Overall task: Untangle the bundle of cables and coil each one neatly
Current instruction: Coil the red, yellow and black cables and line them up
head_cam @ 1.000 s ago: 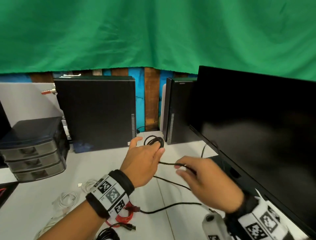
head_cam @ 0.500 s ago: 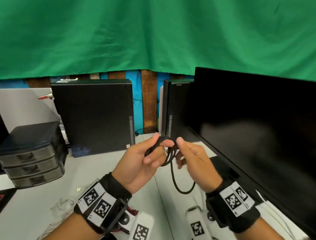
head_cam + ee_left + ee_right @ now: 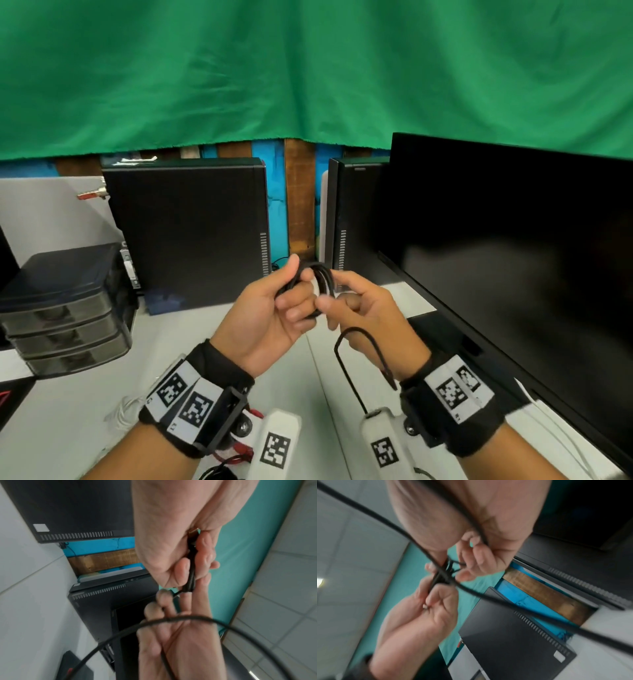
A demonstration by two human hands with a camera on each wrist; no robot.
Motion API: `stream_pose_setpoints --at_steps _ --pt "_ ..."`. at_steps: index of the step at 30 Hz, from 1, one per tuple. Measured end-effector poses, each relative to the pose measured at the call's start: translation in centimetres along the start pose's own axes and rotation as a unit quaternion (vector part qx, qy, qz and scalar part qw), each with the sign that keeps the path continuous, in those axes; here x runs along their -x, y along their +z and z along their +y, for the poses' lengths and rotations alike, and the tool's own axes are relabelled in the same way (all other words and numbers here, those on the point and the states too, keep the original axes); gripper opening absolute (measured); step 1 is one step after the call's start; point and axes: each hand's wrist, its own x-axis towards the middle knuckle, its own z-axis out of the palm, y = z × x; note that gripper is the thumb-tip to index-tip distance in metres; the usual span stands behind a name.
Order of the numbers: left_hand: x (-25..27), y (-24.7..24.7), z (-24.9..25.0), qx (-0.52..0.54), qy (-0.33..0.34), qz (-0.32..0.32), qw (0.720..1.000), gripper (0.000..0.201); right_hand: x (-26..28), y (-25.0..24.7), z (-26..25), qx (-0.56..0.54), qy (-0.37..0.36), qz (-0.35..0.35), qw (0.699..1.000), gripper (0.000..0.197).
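Observation:
A thin black cable (image 3: 322, 279) is wound into a small coil held above the white desk (image 3: 68, 404). My left hand (image 3: 274, 315) grips the coil, thumb up and fingers curled round its loops (image 3: 190, 574). My right hand (image 3: 363, 318) pinches the coil's right side, and the loose tail (image 3: 356, 346) arcs down past its wrist. In the right wrist view the cable (image 3: 447, 580) crosses between both hands. A red cable (image 3: 236, 452) and a white cable (image 3: 125, 411) lie on the desk below my left wrist.
A black monitor (image 3: 513, 274) fills the right side. Two black computer cases (image 3: 188, 233) (image 3: 356, 219) stand at the back under a green curtain (image 3: 308, 68). A dark drawer unit (image 3: 61, 308) sits at the left.
The hands came together and rose from the desk. The long cable run that lay across the desk has been drawn up into the coil, leaving a short tail.

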Motion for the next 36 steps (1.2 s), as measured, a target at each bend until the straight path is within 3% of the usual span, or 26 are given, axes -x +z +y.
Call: stream_pose_setpoints --at_steps 3,5,7,9,11,12,14,16,18,20,23,26,29,31,33,36 --pt "0.1 -0.6 2.8 -0.017 0.047 0.038 0.998 0.035 1.1 -2.9 0.9 0.092 0.113 -0.092 0.985 0.031" --pt "0.2 -1.2 4.4 -0.029 0.068 0.062 0.995 0.034 1.7 -5.2 1.2 0.107 0.167 -0.059 0.978 0.021" --pt "0.2 -1.6 5.3 -0.043 0.081 0.087 0.992 0.034 1.7 -7.8 1.4 0.051 0.208 0.059 0.975 0.01" --pt "0.0 -1.8 5.5 -0.059 0.099 0.105 0.988 0.034 1.3 -10.1 1.0 0.005 0.193 0.261 0.946 0.009" --pt "-0.5 -1.3 5.3 -0.084 0.109 0.111 0.984 0.033 1.2 -10.6 -0.5 0.022 0.101 0.412 0.906 0.011" --pt "-0.9 -0.7 5.1 -0.108 0.111 0.11 0.982 0.033 1.3 -9.9 -1.5 0.041 0.047 0.427 0.902 0.01" --pt "-1.7 1.1 4.5 -0.171 0.108 0.1 0.974 0.032 1.8 -6.6 -3.7 0.102 -0.028 0.36 0.927 0.007" --pt "-2.4 3.5 3.8 -0.222 0.102 0.079 0.966 0.032 1.9 -3.2 -4.6 0.234 -0.036 0.269 0.934 0.042" --pt "-3.1 5.6 3.5 -0.241 0.093 0.055 0.965 0.032 1.0 -1.2 -3.9 0.342 -0.026 0.211 0.915 0.068" --pt "-3.6 7.1 3.9 -0.2 0.084 0.041 0.975 0.033 0.1 -0.3 -2.6 0.321 -0.027 0.201 0.925 0.056" --pt "-4.1 7.9 5.6 -0.08 0.081 0.029 0.993 0.034 -0.3 -0.1 -1.2 0.114 -0.044 0.261 0.958 0.012" --pt "-4.0 7.3 6.4 -0.021 0.088 0.037 0.995 0.034 0.5 -0.5 0.2 0.071 -0.072 0.316 0.943 0.017" --pt "-3.7 6.4 5.7 -0.014 0.092 0.06 0.994 0.035 1.2 -0.6 1.7 0.134 -0.067 0.32 0.935 0.022" --pt "-3.6 5.6 5.0 -0.037 0.099 0.078 0.991 0.038 2.0 0.4 2.3 0.191 -0.038 0.256 0.947 0.021" --pt "-3.7 4.7 4.3 -0.083 0.115 0.101 0.985 0.04 3.4 1.7 1.9 0.228 -0.017 0.135 0.964 0.023" --pt "-3.6 3.6 2.7 -0.165 0.155 0.143 0.963 0.035 5.7 2.8 -0.3 0.268 -0.001 -0.007 0.963 0.028"
